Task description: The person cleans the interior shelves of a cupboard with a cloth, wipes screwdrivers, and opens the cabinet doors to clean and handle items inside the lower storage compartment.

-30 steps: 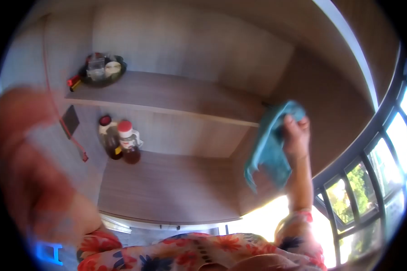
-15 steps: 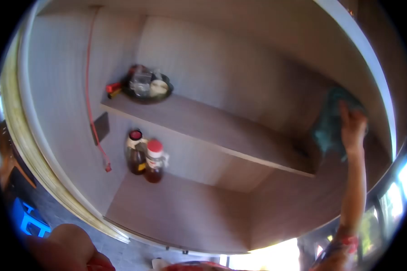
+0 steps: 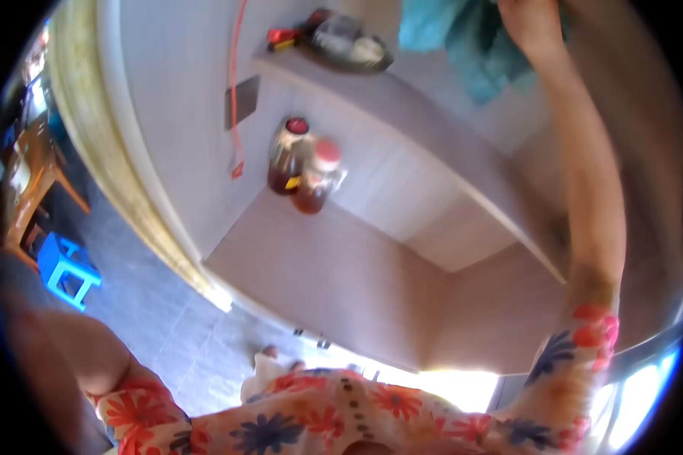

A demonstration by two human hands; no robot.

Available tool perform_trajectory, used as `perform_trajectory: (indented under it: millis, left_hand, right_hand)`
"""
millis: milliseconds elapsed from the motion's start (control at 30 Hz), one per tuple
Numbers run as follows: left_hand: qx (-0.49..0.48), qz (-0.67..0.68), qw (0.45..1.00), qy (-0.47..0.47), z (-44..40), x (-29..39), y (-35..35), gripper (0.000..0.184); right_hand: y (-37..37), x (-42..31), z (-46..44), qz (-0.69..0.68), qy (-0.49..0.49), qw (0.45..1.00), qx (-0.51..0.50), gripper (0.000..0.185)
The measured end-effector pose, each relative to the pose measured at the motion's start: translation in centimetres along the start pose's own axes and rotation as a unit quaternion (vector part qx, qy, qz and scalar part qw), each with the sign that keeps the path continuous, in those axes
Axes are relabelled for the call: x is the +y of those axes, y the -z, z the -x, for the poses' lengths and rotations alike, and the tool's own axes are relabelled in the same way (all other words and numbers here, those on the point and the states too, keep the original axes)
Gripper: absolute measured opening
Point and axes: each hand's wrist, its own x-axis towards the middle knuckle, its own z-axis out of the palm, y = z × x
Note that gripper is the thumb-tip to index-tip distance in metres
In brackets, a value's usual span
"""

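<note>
My right hand (image 3: 533, 29) is at the top right, its fingers partly cut off by the frame edge. It is closed on a teal cloth (image 3: 470, 49), which hangs in loose folds above the shelf (image 3: 432, 136) of a wooden cabinet. Whether the cloth touches the back panel I cannot tell. Of my left arm (image 3: 91, 353) only the upper part shows, at the lower left; the left hand is out of view.
A dark dish (image 3: 364, 64) with plastic-wrapped items sits on the shelf's left end. Below stand two jars of dark liquid, one red-lidded (image 3: 311, 189). A red cord (image 3: 234, 91) hangs on the side wall. A blue stool (image 3: 68, 269) stands on the floor.
My right hand has carried the cloth leftward and up, away from the cabinet's right side. The view has tilted down, showing more floor and my flowered clothing. The jars and dish stay put.
</note>
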Motion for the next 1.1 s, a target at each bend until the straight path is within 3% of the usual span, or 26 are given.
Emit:
perform_trajectory:
  millis: [33,133,200,233,267,333,400,433,533,867,933,1033,1067,1100]
  left_hand:
    - [0.002,-0.044,0.999,-0.003,0.2,-1.8,-0.2,0.049]
    - [0.005,-0.188,0.982,0.013,0.9,-7.9,-1.1,0.052]
    - [0.006,-0.277,0.961,0.027,1.3,-12.0,-2.1,0.053]
    - [0.007,-0.32,0.947,0.028,1.1,-13.4,-2.1,0.054]
    - [0.005,-0.345,0.937,0.041,1.2,-14.0,-3.0,0.055]
    - [-0.016,-0.368,0.924,0.106,0.3,-12.2,-3.6,0.055]
    - [-0.064,-0.372,0.9,0.22,0.3,-10.1,-4.4,0.056]
    - [-0.038,-0.303,0.917,0.258,0.1,-11.0,-5.1,0.053]
    - [-0.069,-0.253,0.916,0.304,-0.3,-10.4,-4.0,0.057]
    - [-0.088,-0.236,0.915,0.315,-0.4,-10.6,-3.5,0.059]
    - [-0.076,-0.247,0.914,0.312,0.1,-11.1,-4.0,0.059]
    - [-0.068,-0.269,0.906,0.32,-0.1,-10.9,-4.7,0.058]
    - [-0.074,-0.288,0.895,0.333,-0.3,-10.6,-5.2,0.057]
    - [-0.071,-0.299,0.895,0.323,-0.5,-10.6,-5.2,0.058]
  right_hand:
    - [-0.4,-1.9,-0.2,-0.061,-0.036,0.997,0.013,0.029]
    - [-2.4,-4.2,-1.8,-0.097,0.032,0.993,0.056,0.028]
    - [-2.2,-5.7,-1.3,-0.091,-0.008,0.995,0.037,0.026]
    - [-2.3,-5.5,-1.8,-0.113,0.102,0.98,0.131,0.045]
    - [-0.9,-6.5,-1.2,-0.116,0.056,0.987,0.093,0.044]
    - [1.0,-8.4,-0.2,-0.137,0.037,0.984,0.11,0.04]
    - [1.2,-9.4,0.2,-0.175,0.025,0.974,0.141,0.039]
    - [0.7,-9.4,-0.4,-0.191,0.016,0.969,0.153,0.039]
    - [0.3,-11.3,-1.6,-0.208,0.039,0.962,0.175,0.039]
    - [-6.1,-21.0,-10.5,-0.256,0.126,0.936,0.206,0.033]
    - [-6.5,-20.9,-10.5,-0.261,0.127,0.935,0.203,0.033]
    - [-6.2,-19.8,-10.1,-0.235,0.116,0.96,0.098,0.032]
    - [-5.8,-19.0,-9.5,-0.236,0.131,0.952,0.143,0.035]
    - [-4.7,-17.4,-8.5,-0.231,0.119,0.958,0.119,0.03]
